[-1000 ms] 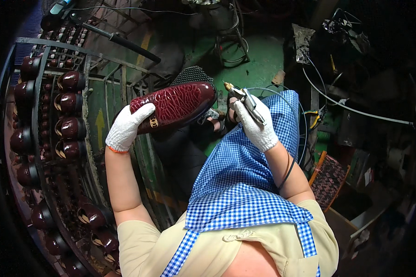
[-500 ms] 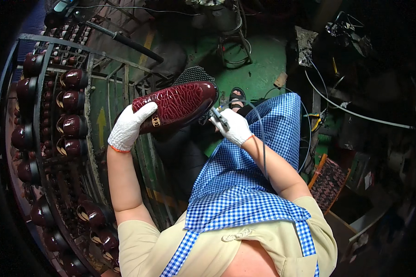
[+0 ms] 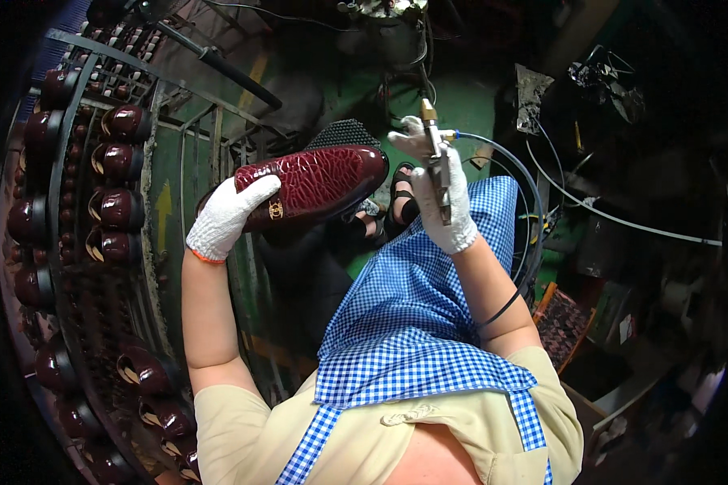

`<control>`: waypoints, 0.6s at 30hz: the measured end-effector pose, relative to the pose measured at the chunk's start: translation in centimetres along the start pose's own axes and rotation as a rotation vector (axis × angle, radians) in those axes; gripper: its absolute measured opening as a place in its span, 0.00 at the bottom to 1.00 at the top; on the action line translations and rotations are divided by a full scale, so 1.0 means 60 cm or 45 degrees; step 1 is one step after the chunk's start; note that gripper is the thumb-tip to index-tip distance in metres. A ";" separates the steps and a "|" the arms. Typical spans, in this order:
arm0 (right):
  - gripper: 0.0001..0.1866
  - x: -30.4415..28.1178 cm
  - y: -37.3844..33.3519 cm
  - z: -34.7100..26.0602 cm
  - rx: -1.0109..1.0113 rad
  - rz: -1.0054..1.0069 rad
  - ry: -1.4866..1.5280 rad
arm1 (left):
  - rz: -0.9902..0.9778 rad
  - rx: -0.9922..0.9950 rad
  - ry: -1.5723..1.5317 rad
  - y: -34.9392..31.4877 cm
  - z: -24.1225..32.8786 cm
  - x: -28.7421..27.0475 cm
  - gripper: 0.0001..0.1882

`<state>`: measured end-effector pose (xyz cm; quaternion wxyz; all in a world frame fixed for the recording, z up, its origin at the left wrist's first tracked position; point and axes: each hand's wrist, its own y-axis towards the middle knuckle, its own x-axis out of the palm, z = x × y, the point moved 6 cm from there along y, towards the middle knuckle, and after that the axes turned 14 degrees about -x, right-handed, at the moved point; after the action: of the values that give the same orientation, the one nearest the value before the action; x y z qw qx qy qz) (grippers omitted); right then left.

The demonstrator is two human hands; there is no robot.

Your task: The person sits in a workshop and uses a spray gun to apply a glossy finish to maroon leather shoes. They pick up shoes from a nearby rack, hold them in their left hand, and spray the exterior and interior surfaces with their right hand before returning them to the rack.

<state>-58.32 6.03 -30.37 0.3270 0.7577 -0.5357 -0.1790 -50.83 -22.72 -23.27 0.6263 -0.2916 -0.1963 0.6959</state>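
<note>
A glossy dark red loafer [image 3: 319, 182] with a crackled-pattern upper and a small gold ornament is held in the air, its toe to the right. My left hand [image 3: 222, 217], in a white knit glove, grips it around the heel end, thumb over the opening. To the right of the toe, apart from it, my gloved right hand [image 3: 459, 206] is raised with a metal spray gun [image 3: 438, 166] in its grasp. The gun's brass nozzle points up and away, and a blue air hose [image 3: 510, 158] runs from its side. Some right-hand fingers are partly hidden behind the gun.
On my left stands a metal rack [image 3: 65, 178] full of similar dark red shoes [image 3: 120, 208]. A black bar [image 3: 239, 77] juts over the rack's far end. A pale hose [image 3: 639, 229] stretches across the right side. A woven-seat chair [image 3: 565, 323] stands at lower right.
My right hand has lifted the spray gun away from the shoe's toe, up and to the right, and turned it upright. The loafer and my left hand have barely moved.
</note>
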 end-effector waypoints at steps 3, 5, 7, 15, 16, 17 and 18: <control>0.23 0.012 0.011 -0.016 -0.044 -0.107 -0.151 | 0.001 0.006 -0.032 -0.002 -0.003 0.003 0.25; 0.24 0.012 0.015 -0.025 -0.242 -0.182 -0.410 | 0.016 -0.001 -0.021 -0.004 0.001 0.005 0.25; 0.22 0.008 -0.012 0.000 0.129 0.077 0.336 | 0.044 0.022 0.034 -0.004 0.008 0.006 0.25; 0.16 -0.034 -0.069 0.016 0.415 0.130 -0.177 | 0.052 0.007 -0.090 -0.007 -0.002 0.005 0.21; 0.16 -0.032 -0.070 0.029 0.472 0.195 -0.108 | 0.059 0.004 -0.091 -0.008 -0.001 0.008 0.21; 0.16 -0.027 -0.064 0.033 0.543 0.273 0.079 | 0.070 0.006 -0.091 -0.009 0.002 0.009 0.21; 0.17 -0.023 -0.066 0.048 0.609 0.303 0.180 | 0.075 0.023 -0.092 -0.010 0.002 0.011 0.21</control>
<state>-57.84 7.25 -35.26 0.1941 0.7558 -0.6238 0.0455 -50.46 -21.97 -22.88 0.6007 -0.2660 -0.2039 0.7258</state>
